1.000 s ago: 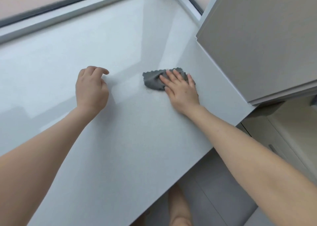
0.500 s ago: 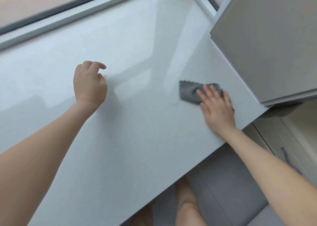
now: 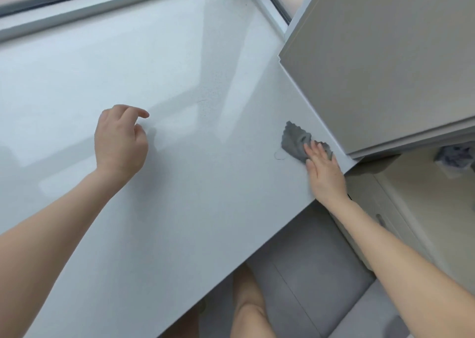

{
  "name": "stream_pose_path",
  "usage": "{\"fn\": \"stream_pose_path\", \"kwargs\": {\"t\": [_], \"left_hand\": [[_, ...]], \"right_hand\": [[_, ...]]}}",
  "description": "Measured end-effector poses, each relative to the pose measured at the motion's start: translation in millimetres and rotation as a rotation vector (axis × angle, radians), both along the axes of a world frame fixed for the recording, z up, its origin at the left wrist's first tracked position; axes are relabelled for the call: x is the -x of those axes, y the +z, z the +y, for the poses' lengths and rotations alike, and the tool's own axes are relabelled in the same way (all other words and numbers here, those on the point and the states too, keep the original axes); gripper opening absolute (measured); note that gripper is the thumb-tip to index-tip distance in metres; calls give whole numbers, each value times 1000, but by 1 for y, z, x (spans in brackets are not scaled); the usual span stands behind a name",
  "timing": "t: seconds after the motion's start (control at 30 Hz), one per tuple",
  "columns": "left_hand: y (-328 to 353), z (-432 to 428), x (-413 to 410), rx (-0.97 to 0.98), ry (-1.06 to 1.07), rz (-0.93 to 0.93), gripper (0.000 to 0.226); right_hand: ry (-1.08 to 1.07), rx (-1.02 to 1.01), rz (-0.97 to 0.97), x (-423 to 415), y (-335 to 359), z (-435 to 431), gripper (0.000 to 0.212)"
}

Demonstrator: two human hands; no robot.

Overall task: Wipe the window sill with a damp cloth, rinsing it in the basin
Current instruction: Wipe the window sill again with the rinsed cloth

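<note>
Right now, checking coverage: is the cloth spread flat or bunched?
Bunched: the grey cloth lies crumpled in folds, pressed under the right hand.

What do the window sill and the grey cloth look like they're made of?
Window sill: probably polished stone or a solid-surface slab, pale and glossy; it reflects window light and shows fine speckling. Cloth: matte grey textile, possibly microfibre; its edge is zigzag cut and it creases under the right hand.
</note>
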State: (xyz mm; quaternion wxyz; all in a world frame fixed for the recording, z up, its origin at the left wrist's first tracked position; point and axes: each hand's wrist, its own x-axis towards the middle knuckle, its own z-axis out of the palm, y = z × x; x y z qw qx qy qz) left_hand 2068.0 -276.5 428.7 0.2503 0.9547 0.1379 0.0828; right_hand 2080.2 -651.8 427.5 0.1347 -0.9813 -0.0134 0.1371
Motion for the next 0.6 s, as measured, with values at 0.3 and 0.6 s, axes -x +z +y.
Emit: {"fn": "stream_pose_path", "kwargs": {"t": [0.3,0.6], "left_hand": [[0,-29,-22,7,-47,-14,29],[-10,-27,-46,-37,-53,15,30]], "right_hand": [[-867,-1058,220,7,80,-3,34],[-1,62,-104,31,25,-9,69]]}}
